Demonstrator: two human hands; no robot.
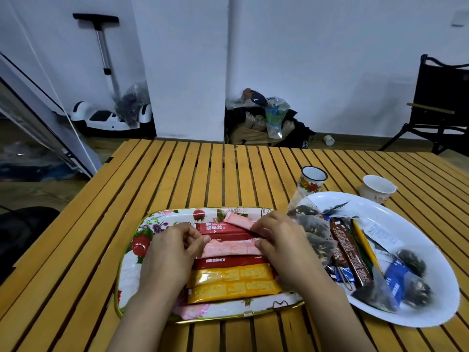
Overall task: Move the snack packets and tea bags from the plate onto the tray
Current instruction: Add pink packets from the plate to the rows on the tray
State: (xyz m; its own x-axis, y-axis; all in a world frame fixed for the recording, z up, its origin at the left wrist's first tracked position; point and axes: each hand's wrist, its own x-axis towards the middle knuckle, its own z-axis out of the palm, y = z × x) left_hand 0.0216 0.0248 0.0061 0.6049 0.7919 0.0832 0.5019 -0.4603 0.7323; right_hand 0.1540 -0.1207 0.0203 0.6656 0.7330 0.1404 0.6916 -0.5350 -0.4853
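Left hand (170,252) and right hand (281,240), apart, pinch opposite ends of a pink packet (229,248) over the floral tray (132,270). Right, tea bags (311,226) overhang the white plate (431,252); bare slatted table (198,174) lies beyond.

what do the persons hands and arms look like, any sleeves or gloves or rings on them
Both arms are bare as far as the frame shows: no sleeves reach the forearms. The left hand and right hand wear no gloves, and no rings, watch or bracelet show. The visible nails look short and unpainted.
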